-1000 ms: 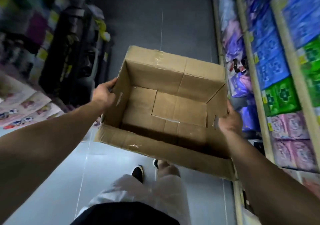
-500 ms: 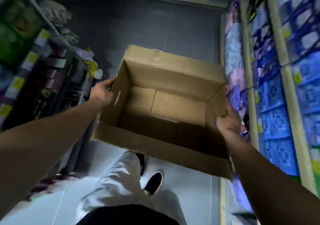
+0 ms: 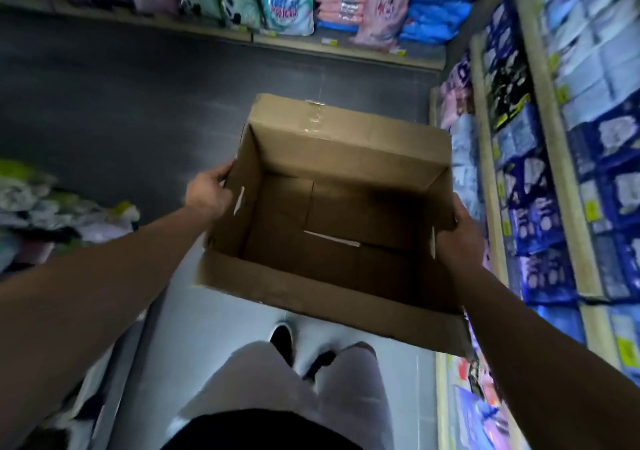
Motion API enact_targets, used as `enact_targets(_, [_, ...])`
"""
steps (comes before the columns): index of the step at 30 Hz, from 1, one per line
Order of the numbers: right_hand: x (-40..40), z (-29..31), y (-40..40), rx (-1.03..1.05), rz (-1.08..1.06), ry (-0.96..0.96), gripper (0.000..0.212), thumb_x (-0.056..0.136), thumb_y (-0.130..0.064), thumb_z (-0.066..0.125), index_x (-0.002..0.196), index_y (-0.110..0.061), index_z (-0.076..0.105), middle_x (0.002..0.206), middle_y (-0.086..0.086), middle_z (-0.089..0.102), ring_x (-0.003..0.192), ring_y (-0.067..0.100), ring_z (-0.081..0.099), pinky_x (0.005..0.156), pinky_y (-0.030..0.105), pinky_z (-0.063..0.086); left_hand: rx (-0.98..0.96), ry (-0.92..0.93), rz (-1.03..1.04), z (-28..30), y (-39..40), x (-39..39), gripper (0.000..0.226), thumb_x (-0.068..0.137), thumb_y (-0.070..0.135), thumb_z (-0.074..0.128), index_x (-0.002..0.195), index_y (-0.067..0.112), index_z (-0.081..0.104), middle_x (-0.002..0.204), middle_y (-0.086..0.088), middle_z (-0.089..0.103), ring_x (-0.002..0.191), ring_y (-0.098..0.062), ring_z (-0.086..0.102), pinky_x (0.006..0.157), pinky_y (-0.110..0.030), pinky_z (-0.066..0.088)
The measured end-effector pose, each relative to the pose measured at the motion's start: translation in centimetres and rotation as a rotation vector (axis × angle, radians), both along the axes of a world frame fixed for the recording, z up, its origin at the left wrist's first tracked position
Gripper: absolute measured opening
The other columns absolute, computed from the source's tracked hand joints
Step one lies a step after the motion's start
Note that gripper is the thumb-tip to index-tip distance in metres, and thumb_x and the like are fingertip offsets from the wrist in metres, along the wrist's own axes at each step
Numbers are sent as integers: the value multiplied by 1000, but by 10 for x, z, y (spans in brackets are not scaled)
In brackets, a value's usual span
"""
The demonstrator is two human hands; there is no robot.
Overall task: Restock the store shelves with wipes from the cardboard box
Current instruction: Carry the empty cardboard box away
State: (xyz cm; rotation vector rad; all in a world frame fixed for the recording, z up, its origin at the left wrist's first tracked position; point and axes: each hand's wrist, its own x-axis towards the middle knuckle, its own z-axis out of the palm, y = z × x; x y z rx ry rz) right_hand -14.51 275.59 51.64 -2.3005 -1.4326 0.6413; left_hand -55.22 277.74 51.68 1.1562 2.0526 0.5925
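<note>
Cardboard box (image 3: 332, 186) carried open-topped, left hand (image 3: 207, 193) and right hand (image 3: 459, 238) grip curled around its sides

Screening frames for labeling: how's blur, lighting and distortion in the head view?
Head view: dim; cardboard box fairly sharp, its inside in deep shadow; right shelves and left packs smeared by motion blur; wide-angle bends the shelf rails; faint glare on the tape strip.

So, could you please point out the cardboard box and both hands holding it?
cardboard box (image 3: 346, 145): head view, inner face of far wall.
left hand (image 3: 207, 191): head view, back of hand at box's left wall.
right hand (image 3: 462, 238): head view, back of hand at box's right wall.
</note>
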Motion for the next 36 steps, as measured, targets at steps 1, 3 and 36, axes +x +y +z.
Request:
enact_targets(1, [8,0,25,-9,-4,17,77,77,-16,46,146,-47,30,116,17,62,104,39,60,88,45,51,-11,5,-15,0,27,6,53,90,10,56,139,29,48,137,3,54,121,-23,53,96,-18,32])
enact_targets(3, [30,-7,76,-22,4,11,75,77,-26,43,146,-51,25,128,12,59,116,36,56,95,48,48,-24,22,-28,1,80,24,56,89,8,54,139,32,47,137,3,54,119,-23,55,98,-21,38])
enact_targets(36, [162,-77,820,-101,68,29,93,80,-2,58,148,-49,16,118,12,60,100,33,60,85,48,55,-69,22,51,-54,807,154,64,85,6,55,136,44,46,130,6,60,111,-23,60,90,-37,53])
